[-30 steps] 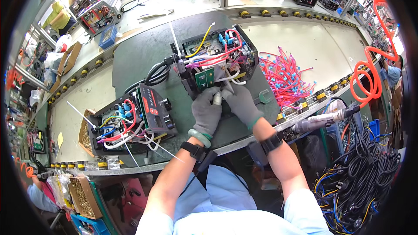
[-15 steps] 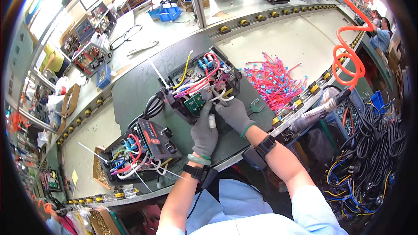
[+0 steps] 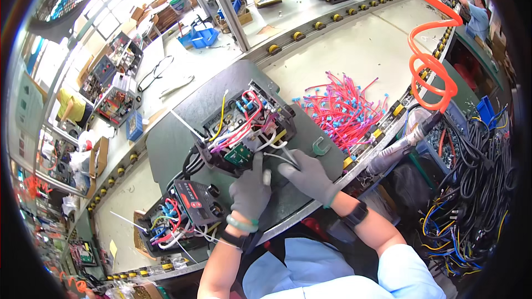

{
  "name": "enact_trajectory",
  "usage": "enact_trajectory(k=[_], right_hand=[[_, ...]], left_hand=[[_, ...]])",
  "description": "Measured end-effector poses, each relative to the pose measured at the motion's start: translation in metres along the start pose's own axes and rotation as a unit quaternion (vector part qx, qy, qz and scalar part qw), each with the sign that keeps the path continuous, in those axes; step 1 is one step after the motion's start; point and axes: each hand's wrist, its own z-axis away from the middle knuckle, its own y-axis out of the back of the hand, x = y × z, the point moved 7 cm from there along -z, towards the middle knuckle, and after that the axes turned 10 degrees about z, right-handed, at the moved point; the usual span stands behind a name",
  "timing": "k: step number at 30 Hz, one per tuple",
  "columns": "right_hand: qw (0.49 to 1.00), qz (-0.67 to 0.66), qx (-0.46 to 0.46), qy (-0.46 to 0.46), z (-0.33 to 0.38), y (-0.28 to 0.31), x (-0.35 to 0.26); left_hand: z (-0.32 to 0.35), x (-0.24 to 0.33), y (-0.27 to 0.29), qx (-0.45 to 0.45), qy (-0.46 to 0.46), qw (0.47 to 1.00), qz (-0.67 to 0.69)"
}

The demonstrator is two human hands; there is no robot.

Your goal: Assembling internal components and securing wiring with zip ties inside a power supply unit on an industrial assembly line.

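An open machine chassis (image 3: 249,124) packed with red, white and yellow wires lies on a dark green board (image 3: 172,138). My left hand (image 3: 250,188), in a grey glove, has its index finger stretched to the chassis's near edge, beside a green circuit board (image 3: 238,155). Its thumb stands apart and its other fingers are curled. My gloved right hand (image 3: 311,177) pinches a thin white strip, apparently a cable tie (image 3: 280,158), just off the near right corner. A second wired unit (image 3: 191,205) with a black front panel sits at left, nearer me.
Pink-red wires with blue ends (image 3: 343,111) are heaped right of the board. A green hook-shaped piece (image 3: 320,146) lies beside my right hand. An orange coiled hose (image 3: 432,72) hangs at right with a pneumatic tool (image 3: 396,152). Black cables (image 3: 471,171) fill the lower right.
My right hand has drawn back from the chassis toward the right, and the white strip now shows between its fingers. My left hand has come slightly back. The whole view has shifted.
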Motion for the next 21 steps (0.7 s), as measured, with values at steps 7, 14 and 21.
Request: enact_trajectory(k=[7,14,21], right_hand=[[0.979,-0.205,0.010,0.000,-0.002,0.046,-0.016],[0.965,-0.261,-0.001,-0.024,-0.020,0.008,-0.021],[0.887,-0.424,-0.037,-0.180,-0.027,-0.018,-0.012]], left_hand=[[-0.030,0.082,0.110,0.230,-0.222,0.947,-0.021],[-0.074,0.079,0.092,0.151,-0.232,0.950,-0.146],[-0.091,0.048,0.107,0.133,-0.139,0.960,0.201]])
